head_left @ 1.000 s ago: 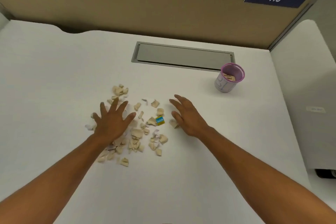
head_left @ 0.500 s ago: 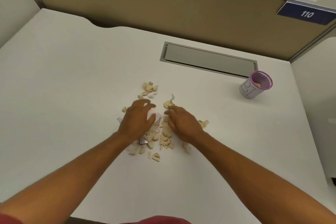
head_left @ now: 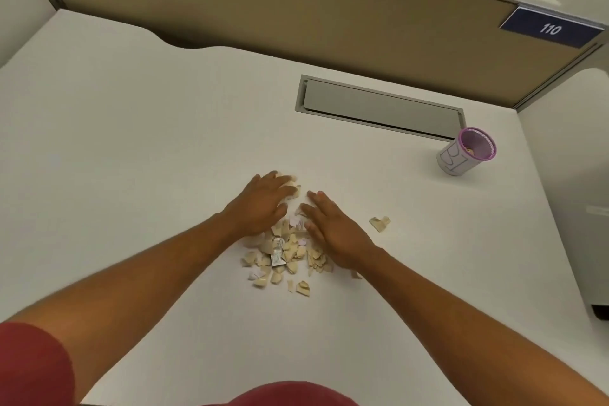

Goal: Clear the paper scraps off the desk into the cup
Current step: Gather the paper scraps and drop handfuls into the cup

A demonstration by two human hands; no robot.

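A heap of cream paper scraps [head_left: 286, 253] lies on the white desk [head_left: 148, 158], bunched between my two hands. My left hand [head_left: 260, 204] rests flat on the heap's far left side, fingers together, with a few scraps at its fingertips. My right hand [head_left: 333, 227] lies flat on the heap's right side, fingers extended. Neither hand holds anything. One stray scrap [head_left: 379, 223] sits alone to the right of my right hand. The cup [head_left: 463, 158], white with a purple rim, stands at the far right with some scraps inside.
A grey cable hatch [head_left: 379, 107] is set into the desk behind the heap. A tan partition wall [head_left: 296, 10] with a blue "110" sign [head_left: 550, 28] closes the back. A white cabinet [head_left: 580, 191] borders the desk's right edge.
Both hands have swept inward from a spread position, pushing the scattered scraps into one tight heap. The view has shifted, so the cup now sits farther right.
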